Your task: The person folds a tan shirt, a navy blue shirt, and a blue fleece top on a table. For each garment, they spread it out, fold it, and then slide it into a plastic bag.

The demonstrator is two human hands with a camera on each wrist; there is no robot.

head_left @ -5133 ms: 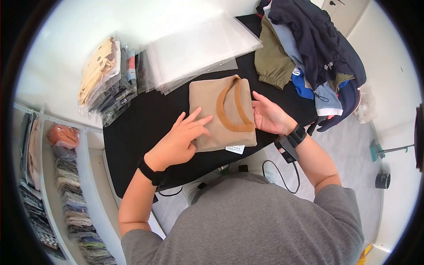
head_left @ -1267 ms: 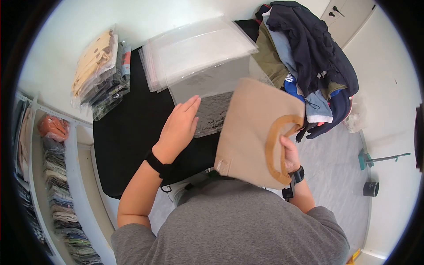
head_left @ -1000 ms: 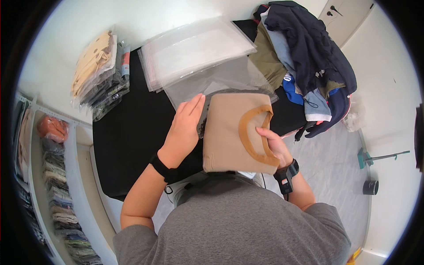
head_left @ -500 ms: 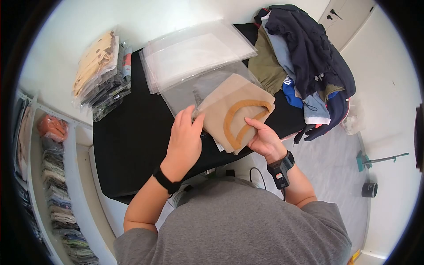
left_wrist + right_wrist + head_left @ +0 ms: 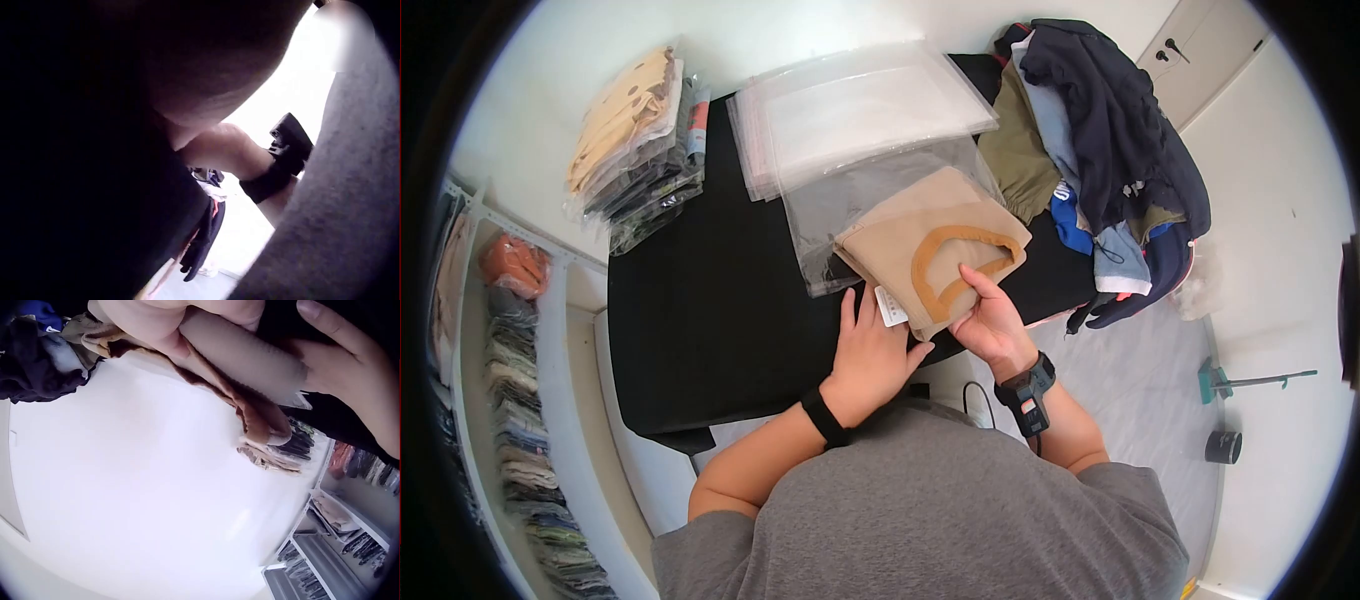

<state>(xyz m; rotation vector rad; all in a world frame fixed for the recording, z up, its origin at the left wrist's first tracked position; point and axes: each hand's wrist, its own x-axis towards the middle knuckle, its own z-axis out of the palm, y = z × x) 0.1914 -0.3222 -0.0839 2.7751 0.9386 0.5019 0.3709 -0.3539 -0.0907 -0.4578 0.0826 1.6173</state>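
A folded beige shirt [image 5: 960, 195] with a brown neckband is tilted over the near side of the black table, overlapping a clear plastic bag [image 5: 812, 235]. My right hand [image 5: 998, 335] grips its near right part, thumb on top inside the neckline. In the right wrist view, the right hand's fingers [image 5: 144, 325] curl round the folded fabric [image 5: 244, 359]. A white tag [image 5: 890, 307] sticks out at the shirt's near left edge. Beside that tag, my left hand [image 5: 868, 360] lies palm down, fingers extended, thumb by the shirt's near corner. The left wrist view is mostly dark.
Behind the bag lies a stack of clear plastic bags [image 5: 860, 110]. Bagged garments [image 5: 625, 130] are piled at the table's back left, and loose clothes [image 5: 1090, 120] heap at the right. Shelves of packed clothes [image 5: 530, 400] stand left.
Since lying on the table, the shirt was lifted and turned in my right hand, and a bag appeared under it. Lately my left hand moved nearer my body, beside the tag.
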